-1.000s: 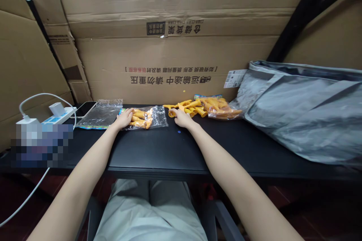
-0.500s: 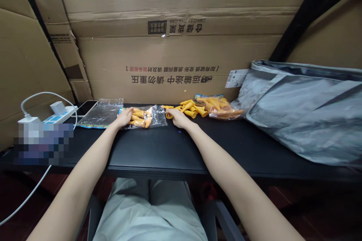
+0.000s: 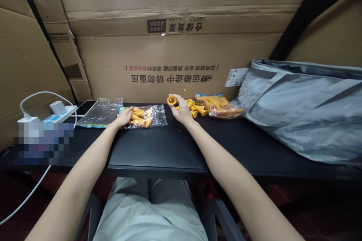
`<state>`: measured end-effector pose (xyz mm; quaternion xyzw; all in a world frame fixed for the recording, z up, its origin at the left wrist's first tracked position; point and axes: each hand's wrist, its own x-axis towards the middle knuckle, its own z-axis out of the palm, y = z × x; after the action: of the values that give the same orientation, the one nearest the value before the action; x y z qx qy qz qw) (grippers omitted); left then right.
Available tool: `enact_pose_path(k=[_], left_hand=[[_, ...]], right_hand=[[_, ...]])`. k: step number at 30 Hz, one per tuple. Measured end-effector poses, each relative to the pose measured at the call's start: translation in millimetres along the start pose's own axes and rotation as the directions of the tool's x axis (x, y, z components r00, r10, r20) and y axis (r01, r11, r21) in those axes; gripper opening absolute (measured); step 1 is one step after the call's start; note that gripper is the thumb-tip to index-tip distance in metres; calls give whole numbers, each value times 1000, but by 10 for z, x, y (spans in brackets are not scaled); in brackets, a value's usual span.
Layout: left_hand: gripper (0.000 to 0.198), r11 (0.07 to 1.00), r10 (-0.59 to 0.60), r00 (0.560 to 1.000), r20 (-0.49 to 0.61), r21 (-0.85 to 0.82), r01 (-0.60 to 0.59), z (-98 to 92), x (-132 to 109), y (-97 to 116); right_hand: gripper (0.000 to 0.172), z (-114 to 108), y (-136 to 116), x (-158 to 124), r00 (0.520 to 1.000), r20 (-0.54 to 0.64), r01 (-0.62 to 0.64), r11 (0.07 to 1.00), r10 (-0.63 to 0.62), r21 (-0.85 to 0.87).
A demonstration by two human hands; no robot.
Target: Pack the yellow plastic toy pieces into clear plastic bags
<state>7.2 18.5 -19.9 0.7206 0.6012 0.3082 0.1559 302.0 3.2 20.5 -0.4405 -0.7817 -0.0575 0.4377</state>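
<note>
A: Right hand (image 3: 182,111)?
B: Lifted just off the worktop (image 3: 158,150) near the far edge, fingers (image 3: 174,98) pinched on one orange plastic piece (image 3: 171,100), its round open end facing the cam

A: Left hand (image 3: 124,116)?
B: Flat on the left end of a clear bag (image 3: 147,116) w/ a few orange pieces inside, fingers spread & pressing it down. Bag lies by the far edge, a bit left of the middle

A: Rest of the orange stuff?
B: Loose pile (image 3: 195,107) just right of the right hand, touching a fuller bag of pieces (image 3: 219,106) by the far edge, up against the cardboard (image 3: 169,64)

A: Left side?
B: Stack of empty clear bags (image 3: 100,113) just beside the left hand, then a phone (image 3: 84,107) and a white power strip (image 3: 60,111) w/ a cable (image 3: 36,96) toward the far-left corner

A: Right side?
B: Big grey bag (image 3: 299,113) over the whole right end, white label (image 3: 235,77) on its near-left tip
</note>
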Motion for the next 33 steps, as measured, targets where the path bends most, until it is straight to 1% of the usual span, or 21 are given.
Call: enact_pose_path(k=[2, 3, 5, 7, 8, 11, 13, 15, 17, 18, 20, 22, 23, 24, 26, 31, 33], left_hand=[[48, 1000, -11, 1000, 10, -4, 11, 5, 1, 20], [48, 1000, -14, 1000, 14, -5, 14, 9, 1, 30], [48, 1000, -11, 1000, 20, -6, 11, 17, 3, 48], [48, 1000, -1, 1000, 28, -9, 1, 28, 2, 62], [49, 1000, 6, 999, 31, -12, -6, 35, 1, 68], [49, 1000, 20, 999, 39, -20, -19, 51, -6, 82], [49, 1000, 18, 999, 44, -21, -17, 56, -10, 88], [49, 1000, 10, 999, 46, -20, -9, 57, -12, 89], [49, 1000, 5, 999, 47, -17, -4, 56, -12, 88], [49, 1000, 4, 999, 48, -17, -3, 57, -11, 87], [49, 1000, 6, 999, 50, -18, -5, 59, -8, 84], [49, 1000, 13, 998, 54, -20, -12, 61, -5, 82], [49, 1000, 17, 998, 56, -22, -16, 61, -3, 82], [49, 1000, 21, 998, 59, -25, -19, 60, -2, 83], [49, 999, 20, 998, 64, -33, -18, 57, -2, 90], [52, 993, -21, 999, 48, -111, 26, 43, -23, 135], [56, 984, -42, 999, 23, -172, 46, 41, -35, 152]], right_hand=[[42, -32, -36, 5, 992, 125, 15, 999, -12, -28], [43, -36, -44, 1, 978, 207, 22, 998, -10, -56], [46, -12, -43, -16, 932, 363, 42, 993, 1, -109], [49, 45, -29, -34, 889, 458, 62, 993, -7, -104], [49, 80, -21, -41, 879, 476, 63, 995, -19, -77], [48, 159, -11, -43, 872, 487, 37, 999, -49, 34], [45, 153, -24, -34, 873, 487, 8, 999, -32, 51], [35, 88, -50, -20, 876, 480, -12, 999, 31, -42], [21, -15, -78, -8, 871, 472, -31, 975, 133, -219], [17, -70, -90, -3, 857, 479, -41, 952, 190, -303], [17, -165, -106, 2, 804, 524, -57, 914, 281, -402], [12, -221, -112, 2, 741, 591, -57, 908, 317, -415], [8, -234, -113, 2, 720, 618, -50, 911, 316, -408], [6, -239, -115, 1, 709, 636, -37, 917, 305, -398], [4, -236, -121, 3, 716, 646, -3, 927, 263, -374], [6, -259, -160, 26, 795, 590, 81, 939, 141, -334], [7, -291, -176, 37, 809, 574, 95, 937, 123, -336]])
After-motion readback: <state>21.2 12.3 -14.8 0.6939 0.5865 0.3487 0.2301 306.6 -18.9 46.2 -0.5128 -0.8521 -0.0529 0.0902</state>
